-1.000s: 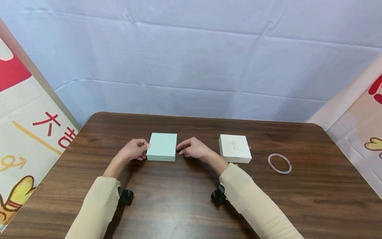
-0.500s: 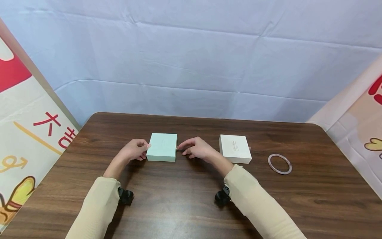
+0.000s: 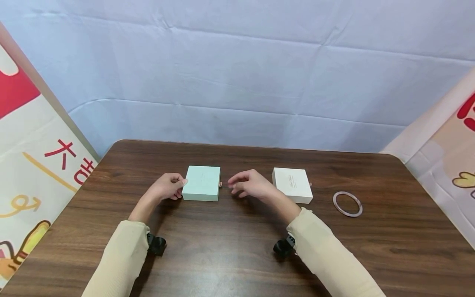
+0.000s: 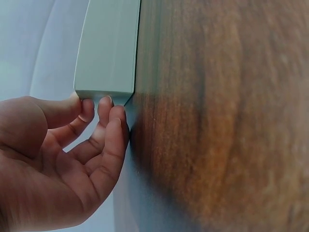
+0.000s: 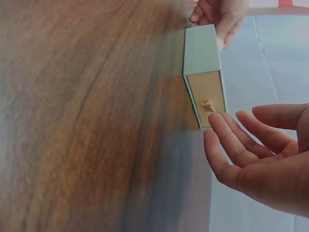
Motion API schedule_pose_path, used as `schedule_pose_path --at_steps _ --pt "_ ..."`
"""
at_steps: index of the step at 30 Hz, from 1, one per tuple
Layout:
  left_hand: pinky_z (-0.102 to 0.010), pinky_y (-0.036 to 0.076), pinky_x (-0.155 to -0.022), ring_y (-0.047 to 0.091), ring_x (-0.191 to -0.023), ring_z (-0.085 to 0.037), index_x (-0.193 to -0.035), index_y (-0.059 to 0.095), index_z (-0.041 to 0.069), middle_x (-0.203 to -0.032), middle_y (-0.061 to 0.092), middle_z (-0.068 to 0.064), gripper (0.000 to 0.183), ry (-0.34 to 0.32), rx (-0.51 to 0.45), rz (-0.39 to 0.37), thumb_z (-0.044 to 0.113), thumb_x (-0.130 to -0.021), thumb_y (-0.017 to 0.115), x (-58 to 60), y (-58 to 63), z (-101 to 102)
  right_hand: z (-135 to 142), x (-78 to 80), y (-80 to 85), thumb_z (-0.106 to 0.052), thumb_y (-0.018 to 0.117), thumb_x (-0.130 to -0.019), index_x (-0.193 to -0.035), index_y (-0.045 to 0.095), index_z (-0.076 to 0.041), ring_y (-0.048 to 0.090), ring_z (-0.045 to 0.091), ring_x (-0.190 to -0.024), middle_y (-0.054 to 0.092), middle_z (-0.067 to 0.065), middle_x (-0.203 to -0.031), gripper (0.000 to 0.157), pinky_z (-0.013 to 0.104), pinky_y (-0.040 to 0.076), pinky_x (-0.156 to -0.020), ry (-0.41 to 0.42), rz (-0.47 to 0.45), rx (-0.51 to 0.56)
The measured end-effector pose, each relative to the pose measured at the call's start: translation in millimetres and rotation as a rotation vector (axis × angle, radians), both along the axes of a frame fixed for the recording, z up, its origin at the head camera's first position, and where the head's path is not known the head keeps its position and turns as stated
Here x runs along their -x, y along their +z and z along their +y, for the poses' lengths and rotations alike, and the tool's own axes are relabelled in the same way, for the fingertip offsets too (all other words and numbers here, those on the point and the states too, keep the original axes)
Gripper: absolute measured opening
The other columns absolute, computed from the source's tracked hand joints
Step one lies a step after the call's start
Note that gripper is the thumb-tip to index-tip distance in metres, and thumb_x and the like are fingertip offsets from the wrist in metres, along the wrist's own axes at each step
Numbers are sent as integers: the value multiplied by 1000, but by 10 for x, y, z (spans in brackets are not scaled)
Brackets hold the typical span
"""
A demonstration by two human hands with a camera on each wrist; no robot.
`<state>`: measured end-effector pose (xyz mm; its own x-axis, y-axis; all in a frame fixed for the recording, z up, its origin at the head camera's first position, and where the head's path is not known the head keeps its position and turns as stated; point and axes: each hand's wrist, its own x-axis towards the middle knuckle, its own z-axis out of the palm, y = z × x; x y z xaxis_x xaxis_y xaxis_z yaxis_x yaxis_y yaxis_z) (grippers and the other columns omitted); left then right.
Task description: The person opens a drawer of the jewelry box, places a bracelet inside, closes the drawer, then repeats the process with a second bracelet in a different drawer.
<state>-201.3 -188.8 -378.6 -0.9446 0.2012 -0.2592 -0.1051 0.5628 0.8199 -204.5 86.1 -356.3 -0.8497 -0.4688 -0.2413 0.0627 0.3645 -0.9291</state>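
A mint-green drawer box [image 3: 201,181] lies flat on the table, its beige drawer front [image 5: 206,88] flush with the sleeve. A small ribbon pull tab [image 3: 220,185] sticks out of its right side. My left hand [image 3: 168,186] holds the box's left end, thumb at the upper edge and curled fingers against the side, as the left wrist view shows. To the right, apart from the box, is my right hand [image 3: 252,184]. Its fingers are loosely bent with nothing between them, and in the right wrist view the fingertips [image 5: 215,119] appear in front of the tab.
A white box [image 3: 292,185] with printed lettering and a small tab lies to the right, behind my right forearm. Farther right is a pale ring-shaped bangle [image 3: 347,204]. The dark wooden table [image 3: 219,243] ends at a pale blue cloth backdrop [image 3: 237,82].
My right hand has moved away from the green box to the right, and the ribbon tab now shows fully. My left hand and the box have stayed in place.
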Motion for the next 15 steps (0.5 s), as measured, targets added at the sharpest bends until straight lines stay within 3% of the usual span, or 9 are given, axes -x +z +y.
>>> schedule_pose_path --at_steps 15 --pt "-31 48 -61 55 -68 -20 -82 52 0 -73 52 -10 25 15 14 4 17 -98 44 -10 6 18 197 -92 106 -3 53 -91 -112 57 11 62 29 -91 62 26 -102 25 38 50 -77 -12 28 36"
